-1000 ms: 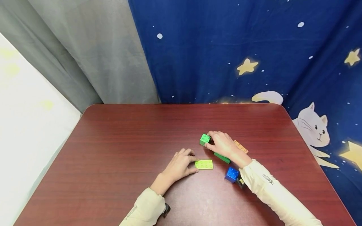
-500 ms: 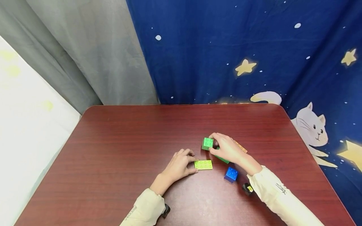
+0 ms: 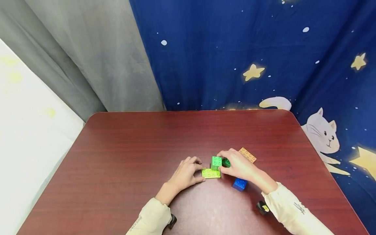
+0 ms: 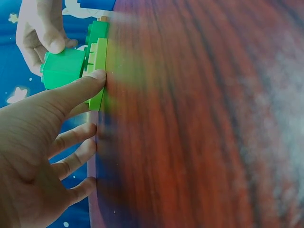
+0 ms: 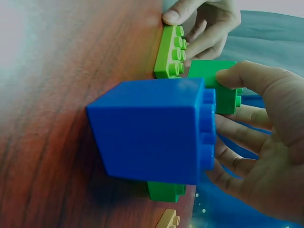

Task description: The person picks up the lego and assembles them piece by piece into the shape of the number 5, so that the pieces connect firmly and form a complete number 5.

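Observation:
My left hand (image 3: 184,173) pinches the left end of a flat lime-green building brick (image 3: 211,174) that lies on the table, thumb at the near side. Between thumb and fingers my right hand (image 3: 238,165) holds a bright green square brick (image 3: 216,162), studs up. In the head view this brick overlaps the lime brick's right end; the left wrist view shows it just above the lime studs (image 4: 90,61). A blue square brick (image 5: 147,130) stands close below my right wrist. Partly hidden behind the right hand is a darker green brick (image 3: 226,163).
An orange flat brick (image 3: 247,155) lies beyond the right hand. The reddish-brown wooden table (image 3: 132,147) has its far edge before a grey curtain (image 3: 97,58) and a blue starry curtain (image 3: 205,58).
My right hand has brought the bright green brick nearer and slightly right, from beyond the lime brick to over its right end. The left hand has stayed in place.

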`<action>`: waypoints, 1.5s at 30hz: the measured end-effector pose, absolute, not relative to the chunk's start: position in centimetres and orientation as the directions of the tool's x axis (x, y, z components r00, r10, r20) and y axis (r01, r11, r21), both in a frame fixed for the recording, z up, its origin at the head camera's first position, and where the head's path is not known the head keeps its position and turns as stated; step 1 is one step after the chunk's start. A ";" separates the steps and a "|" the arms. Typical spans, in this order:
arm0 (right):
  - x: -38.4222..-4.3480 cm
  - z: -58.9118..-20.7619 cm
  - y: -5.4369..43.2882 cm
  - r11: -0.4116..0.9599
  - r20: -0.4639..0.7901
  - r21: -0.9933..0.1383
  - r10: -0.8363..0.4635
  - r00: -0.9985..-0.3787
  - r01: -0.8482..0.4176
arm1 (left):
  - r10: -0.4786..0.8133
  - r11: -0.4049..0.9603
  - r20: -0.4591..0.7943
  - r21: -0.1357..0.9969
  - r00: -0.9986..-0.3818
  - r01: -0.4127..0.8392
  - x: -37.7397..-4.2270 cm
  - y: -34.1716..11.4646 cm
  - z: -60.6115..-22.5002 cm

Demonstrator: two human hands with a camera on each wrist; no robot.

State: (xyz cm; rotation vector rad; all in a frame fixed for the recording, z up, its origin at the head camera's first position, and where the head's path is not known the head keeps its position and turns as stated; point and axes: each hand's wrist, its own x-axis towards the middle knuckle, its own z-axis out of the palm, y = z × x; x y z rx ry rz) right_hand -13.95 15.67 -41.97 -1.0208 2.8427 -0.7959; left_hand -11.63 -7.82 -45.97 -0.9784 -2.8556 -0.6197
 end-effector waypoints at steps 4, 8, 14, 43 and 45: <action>-13.4 -42.1 15.8 0.655 0.135 -0.460 -0.615 -0.776 -0.599 | 0.569 0.723 0.182 0.355 -0.802 0.593 -11.6 -7.9 -46.1; -13.1 -41.9 15.8 0.657 0.113 -0.449 -0.631 -0.768 -0.606 | 0.564 0.727 0.178 0.356 -0.807 0.587 -11.7 -7.9 -46.2; -12.8 -42.1 16.0 0.652 0.122 -0.440 -0.639 -0.760 -0.618 | 0.564 0.722 0.188 0.360 -0.804 0.591 -11.6 -7.8 -46.3; -12.4 -42.8 16.1 0.619 0.153 -0.506 -0.620 -0.769 -0.600 | 0.544 0.722 0.197 0.385 -0.816 0.575 -11.3 -7.7 -46.3; -12.3 -42.9 16.2 0.625 0.150 -0.515 -0.608 -0.780 -0.586 | 0.546 0.717 0.203 0.389 -0.813 0.578 -11.3 -7.7 -46.4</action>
